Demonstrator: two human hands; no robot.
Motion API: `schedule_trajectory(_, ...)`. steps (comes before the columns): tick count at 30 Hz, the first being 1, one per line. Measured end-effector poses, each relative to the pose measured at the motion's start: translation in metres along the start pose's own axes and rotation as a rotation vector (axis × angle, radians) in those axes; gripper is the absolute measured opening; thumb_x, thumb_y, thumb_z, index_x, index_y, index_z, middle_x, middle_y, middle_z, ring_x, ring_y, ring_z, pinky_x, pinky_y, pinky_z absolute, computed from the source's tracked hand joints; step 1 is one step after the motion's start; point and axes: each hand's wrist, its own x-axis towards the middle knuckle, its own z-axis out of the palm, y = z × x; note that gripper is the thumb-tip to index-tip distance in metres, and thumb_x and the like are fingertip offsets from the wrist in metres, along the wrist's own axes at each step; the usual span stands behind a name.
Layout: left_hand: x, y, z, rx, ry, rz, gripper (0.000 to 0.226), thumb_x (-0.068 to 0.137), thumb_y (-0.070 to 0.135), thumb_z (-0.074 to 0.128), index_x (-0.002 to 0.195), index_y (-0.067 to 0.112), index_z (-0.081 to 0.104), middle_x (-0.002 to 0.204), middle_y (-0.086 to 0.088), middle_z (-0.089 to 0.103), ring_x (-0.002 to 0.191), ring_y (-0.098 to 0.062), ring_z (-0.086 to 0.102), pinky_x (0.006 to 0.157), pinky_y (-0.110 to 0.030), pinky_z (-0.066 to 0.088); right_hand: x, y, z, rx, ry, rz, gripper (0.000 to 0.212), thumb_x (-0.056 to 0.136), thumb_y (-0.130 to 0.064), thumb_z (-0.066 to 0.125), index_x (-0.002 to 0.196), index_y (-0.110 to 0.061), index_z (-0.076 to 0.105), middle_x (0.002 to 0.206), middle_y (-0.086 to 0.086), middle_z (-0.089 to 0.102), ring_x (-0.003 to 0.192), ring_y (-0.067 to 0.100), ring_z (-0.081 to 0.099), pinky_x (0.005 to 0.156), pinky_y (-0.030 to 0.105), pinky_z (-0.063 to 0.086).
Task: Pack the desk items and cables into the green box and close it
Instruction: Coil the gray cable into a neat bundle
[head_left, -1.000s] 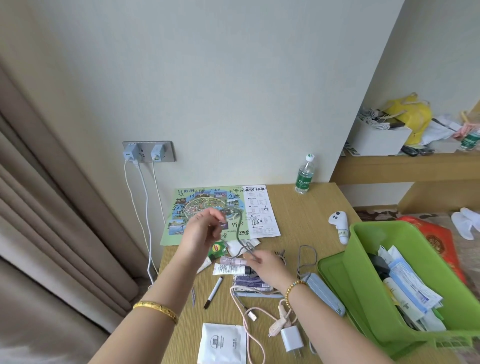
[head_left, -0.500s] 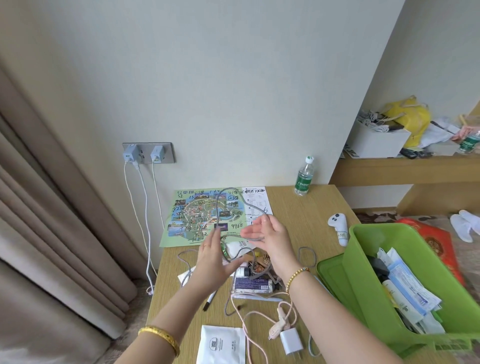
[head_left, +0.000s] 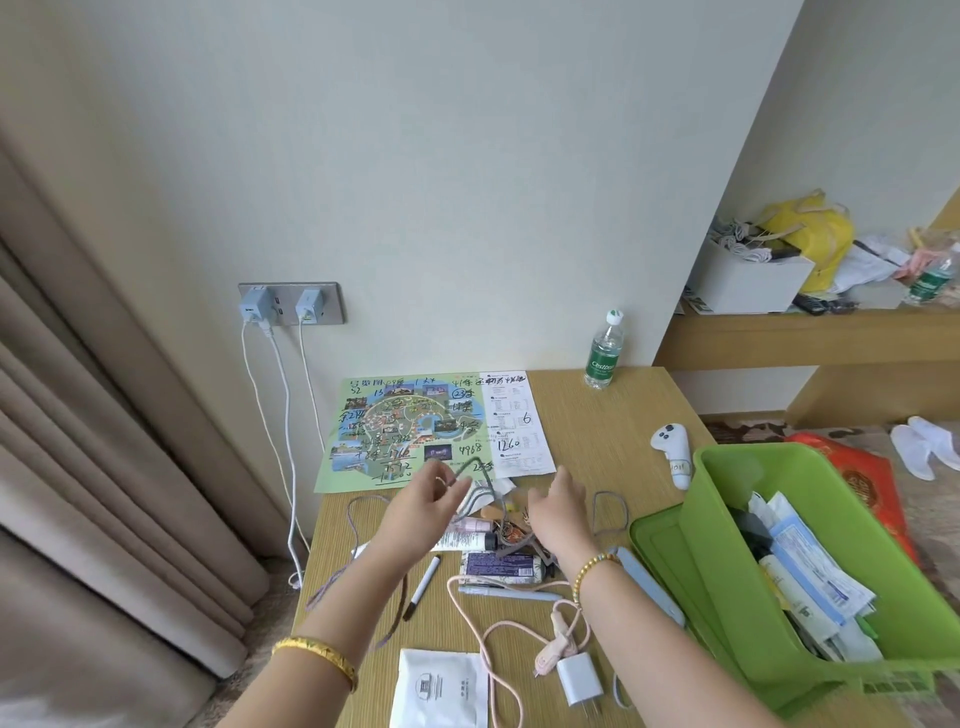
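Left hand (head_left: 426, 501) up over desk (head_left: 597, 415), fingers pinching grey cable (head_left: 470, 467). Right hand (head_left: 558, 512) alongside, fingers loose & spread, gripping nothing. Green box (head_left: 727, 545) open at right, w/ papers inside.

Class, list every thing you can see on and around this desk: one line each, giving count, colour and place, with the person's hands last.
Box: one, green, desk's right edge, holding papers.
Lid: one, green, under the box.
Grey cable: one, looped between the hands.
Pink cable: one, near desk edge.
Charger: one, white, by the pink cable.
Marker: one, black and white, desk centre.
Map: one, green, against the wall.
Bottle: one, clear, green label, back of desk.
Controller: one, white, left of the box.
Pouch: one, white, near edge.
Left hand: pinches the grey cable.
Right hand: fingers blurred.
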Motion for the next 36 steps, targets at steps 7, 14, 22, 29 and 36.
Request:
schedule_trajectory(7,0.010,0.016,-0.007,-0.127,-0.110,0.044,0.021,0.095,0.026,0.049,0.077,0.018,0.058,0.057,0.007,0.039,0.046,-0.007,0.030,0.045,-0.017,0.027,-0.008,-0.022,0.004,0.037,-0.190,-0.395,0.031,0.096,-0.027,0.044,0.124,-0.020,0.052,0.116,-0.005,0.054,0.081,0.001,0.050,0.072,0.016,0.039)
schedule_trajectory(14,0.014,0.010,-0.014,-0.335,-0.228,-0.093,0.009,0.088,0.024,0.062,0.092,0.018,0.057,0.056,0.008,0.058,0.048,-0.008,0.050,0.055,-0.021,0.044,-0.004,-0.013,0.003,0.246,-0.004,-0.314,0.026,0.097,-0.019,0.040,0.076,-0.014,0.053,0.055,0.000,0.044,0.046,0.004,0.047,0.046,0.015,0.039)
schedule_trajectory(22,0.003,-0.008,-0.014,-0.569,-0.195,-0.152,0.029,0.097,0.027,0.043,0.079,0.011,0.060,0.057,0.003,0.051,0.049,-0.010,0.049,0.072,-0.035,0.052,0.013,0.022,-0.015,0.091,0.089,-0.140,0.027,0.099,-0.019,0.036,0.097,-0.006,0.059,0.074,0.010,0.051,0.067,0.029,0.055,0.059,0.026,0.035)
schedule_trajectory(29,0.008,0.012,0.013,-0.721,-0.028,-0.102,0.040,0.100,0.032,0.032,0.067,0.019,0.049,0.109,0.003,0.064,0.105,-0.011,0.057,0.082,-0.030,0.044,0.001,0.035,0.000,-0.084,-0.060,-0.310,0.029,0.097,-0.026,0.041,0.115,-0.011,0.058,0.105,0.013,0.066,0.082,0.019,0.058,0.077,0.034,0.047)
schedule_trajectory(36,0.028,0.006,0.050,-1.094,0.099,-0.143,0.036,0.100,0.033,0.032,0.090,0.019,0.063,0.095,0.004,0.073,0.087,-0.013,0.071,0.062,-0.027,0.056,0.022,0.070,0.023,-0.032,-0.187,-0.383,0.026,0.098,-0.028,0.039,0.092,-0.028,0.065,0.067,-0.006,0.059,0.040,0.005,0.042,0.043,0.024,0.030)
